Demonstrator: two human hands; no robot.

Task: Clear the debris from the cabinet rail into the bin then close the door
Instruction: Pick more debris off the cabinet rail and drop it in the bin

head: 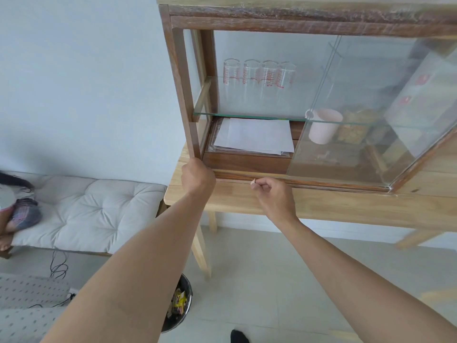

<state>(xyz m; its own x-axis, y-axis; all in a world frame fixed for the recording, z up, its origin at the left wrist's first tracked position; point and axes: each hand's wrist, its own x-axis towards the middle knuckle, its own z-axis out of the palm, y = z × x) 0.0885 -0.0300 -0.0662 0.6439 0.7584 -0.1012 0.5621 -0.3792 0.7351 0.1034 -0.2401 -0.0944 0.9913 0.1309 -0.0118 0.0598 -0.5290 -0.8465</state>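
A dark wooden cabinet with sliding glass doors stands on a pale wooden table. The glass door is slid to the right, leaving the left half open. My left hand grips the bottom of the cabinet's left post by the rail. My right hand is pinched on a small pale piece of debris just above the rail's left part. A dark round bin holding wrappers stands on the floor below, partly hidden by my left forearm.
Inside the cabinet are several printed glasses on a glass shelf, white papers and a pink cup. A cushioned bench with a seated person is at left. Cables lie on the tiled floor.
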